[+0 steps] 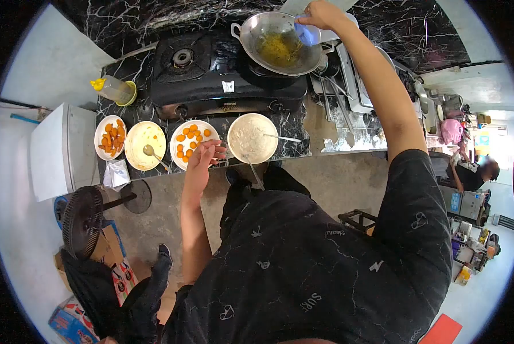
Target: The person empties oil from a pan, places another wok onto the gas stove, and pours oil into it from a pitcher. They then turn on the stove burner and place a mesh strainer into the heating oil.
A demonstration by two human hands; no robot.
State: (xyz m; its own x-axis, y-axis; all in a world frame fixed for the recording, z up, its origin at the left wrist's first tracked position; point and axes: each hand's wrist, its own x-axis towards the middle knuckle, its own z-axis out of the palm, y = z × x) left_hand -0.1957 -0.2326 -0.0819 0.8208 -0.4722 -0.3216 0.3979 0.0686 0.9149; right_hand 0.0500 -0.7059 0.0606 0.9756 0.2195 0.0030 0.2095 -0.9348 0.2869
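Observation:
My right hand (321,16) reaches to the far side of the stove and grips a translucent blue plastic container (307,34), tilted over the right rim of a metal wok (254,26). Yellowish oil (280,49) lies in the bottom of the wok. My left hand (202,156) hovers by the near right edge of a white plate (174,133) of orange balls (189,133). Its fingers are loosely bent and apart, with nothing visible in them. Right of it stands a bowl of pale batter (248,136) with a metal utensil (281,137) in it.
The wok sits on a black gas stove (228,97); its left burner (182,57) is bare. Leftward are a spoon (151,152) in a yellowish bowl (132,143), a plate of orange pieces (112,137) and a squeeze bottle (112,89). A fan (82,223) and another person (469,172) are in view.

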